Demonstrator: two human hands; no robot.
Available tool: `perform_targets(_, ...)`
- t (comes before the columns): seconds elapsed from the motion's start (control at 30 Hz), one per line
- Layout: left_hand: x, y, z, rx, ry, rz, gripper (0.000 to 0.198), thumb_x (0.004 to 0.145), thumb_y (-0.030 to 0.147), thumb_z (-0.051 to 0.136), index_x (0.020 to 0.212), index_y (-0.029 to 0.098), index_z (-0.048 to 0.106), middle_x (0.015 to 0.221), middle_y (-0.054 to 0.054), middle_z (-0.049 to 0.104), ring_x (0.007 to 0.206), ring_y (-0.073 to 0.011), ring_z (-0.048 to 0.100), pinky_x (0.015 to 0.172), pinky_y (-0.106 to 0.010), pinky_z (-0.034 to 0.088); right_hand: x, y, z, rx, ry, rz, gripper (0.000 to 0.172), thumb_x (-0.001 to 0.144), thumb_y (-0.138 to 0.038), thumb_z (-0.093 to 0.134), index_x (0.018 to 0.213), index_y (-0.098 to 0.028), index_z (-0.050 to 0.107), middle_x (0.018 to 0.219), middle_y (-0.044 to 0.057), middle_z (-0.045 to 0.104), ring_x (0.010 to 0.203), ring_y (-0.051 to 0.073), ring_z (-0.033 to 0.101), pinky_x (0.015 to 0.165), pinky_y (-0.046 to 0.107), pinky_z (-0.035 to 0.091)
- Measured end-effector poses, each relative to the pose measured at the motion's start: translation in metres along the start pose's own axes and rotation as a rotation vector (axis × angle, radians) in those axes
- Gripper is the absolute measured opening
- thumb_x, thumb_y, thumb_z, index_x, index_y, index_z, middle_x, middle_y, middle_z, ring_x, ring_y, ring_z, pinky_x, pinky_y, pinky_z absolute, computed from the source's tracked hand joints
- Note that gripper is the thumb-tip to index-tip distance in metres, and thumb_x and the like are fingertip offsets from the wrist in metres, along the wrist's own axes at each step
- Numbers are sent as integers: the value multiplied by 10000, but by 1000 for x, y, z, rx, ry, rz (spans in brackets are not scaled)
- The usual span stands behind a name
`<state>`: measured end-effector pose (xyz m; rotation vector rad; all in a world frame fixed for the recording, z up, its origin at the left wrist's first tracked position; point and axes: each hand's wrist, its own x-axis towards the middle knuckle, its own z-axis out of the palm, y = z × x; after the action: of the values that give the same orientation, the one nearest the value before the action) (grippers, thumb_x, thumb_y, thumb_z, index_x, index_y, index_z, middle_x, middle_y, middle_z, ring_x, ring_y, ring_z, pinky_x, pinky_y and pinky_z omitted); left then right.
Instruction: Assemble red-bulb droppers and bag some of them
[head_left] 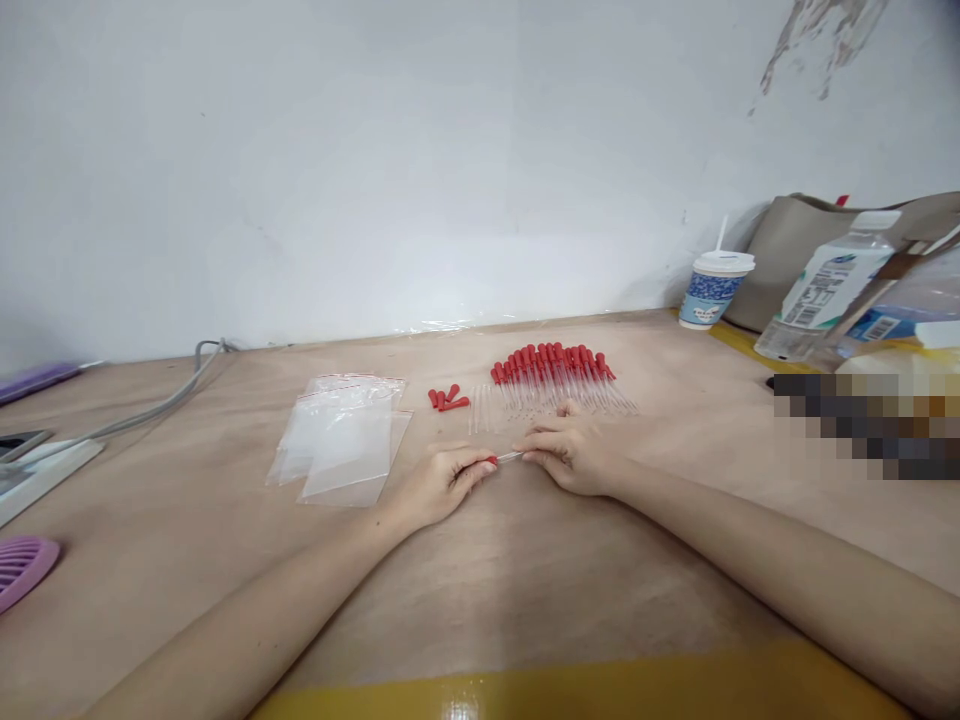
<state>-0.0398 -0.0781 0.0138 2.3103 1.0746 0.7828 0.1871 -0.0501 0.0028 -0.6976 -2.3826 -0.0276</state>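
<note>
My left hand [450, 482] pinches a red rubber bulb [492, 461], most of it hidden by the fingers. A clear glass dropper tube [510, 457] runs from the bulb to my right hand [562, 452], whose fingers are closed on its other end. Whether the tube is inside the bulb or only touching it, I cannot tell. Just beyond my hands lie several loose red bulbs [448, 400] and several bare glass tubes [481, 408]. Farther right, a row of droppers with red bulbs [555, 365] lies side by side, tips toward me.
Clear zip bags [345, 440] lie overlapping on the left of the wooden table [420, 610]. A grey cable [161, 410] and a purple slatted object [26, 570] are farther left. A paper cup [712, 290], a plastic bottle [829, 285] and a grey bag [772, 250] stand at the back right.
</note>
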Motion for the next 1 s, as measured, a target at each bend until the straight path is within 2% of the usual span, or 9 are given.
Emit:
perform_targets(0.1, 1, 4, -2, 105, 62, 27, 236, 873, 322, 475, 947, 225, 677, 773, -30, 671, 736, -176, 609, 726, -280, 473, -2, -2, 4, -129, 96, -42, 196, 871, -209, 458, 892, -201, 653, 765, 22, 628, 625, 122, 496, 666, 319, 258)
perform_targets(0.17, 2, 4, -3, 121, 89, 45, 223, 862, 319, 499, 959, 227, 678, 808, -34, 684, 769, -184, 621, 757, -290, 474, -3, -4, 6, -142, 117, -62, 199, 872, -199, 447, 903, -187, 643, 747, 27, 607, 637, 129, 488, 649, 311, 270)
perform_targets(0.33, 3, -2, -2, 95, 172, 31, 225, 836, 317, 540, 1000, 223, 663, 837, -30, 690, 731, -169, 633, 725, -278, 492, -2, -5, 9, -77, 114, -18, 212, 899, -217, 411, 876, -162, 615, 744, 35, 575, 701, 141, 493, 648, 293, 311)
perform_targets(0.53, 3, -4, 1, -90, 73, -62, 208, 852, 298, 502, 887, 177, 667, 649, 3, 633, 543, -107, 582, 569, -210, 486, 2, 1, 9, -22, 99, -27, 217, 912, -227, 408, 879, -179, 616, 767, 30, 612, 722, 133, 526, 644, 290, 309)
perform_targets(0.73, 2, -4, 3, -97, 24, -103, 249, 853, 363, 492, 887, 195, 673, 596, 14, 594, 522, -105, 548, 514, -193, 452, 4, 0, 4, -120, 65, -92, 226, 901, -218, 419, 849, -185, 636, 735, 19, 616, 653, 123, 509, 620, 302, 256)
perform_targets(0.87, 2, 2, 3, -16, 77, -65, 229, 838, 365, 516, 873, 215, 685, 579, 18, 606, 522, -115, 544, 512, -200, 442, 3, -6, 4, -218, 86, -93, 255, 900, -201, 400, 790, -173, 628, 680, 18, 581, 605, 118, 467, 611, 306, 235)
perform_targets(1.0, 5, 3, 2, 6, 133, -58, 213, 814, 362, 556, 890, 213, 687, 631, 12, 655, 524, -122, 572, 562, -223, 477, 2, -7, 5, -182, 79, -69, 259, 915, -211, 365, 824, -157, 600, 704, 28, 568, 622, 127, 463, 628, 295, 274)
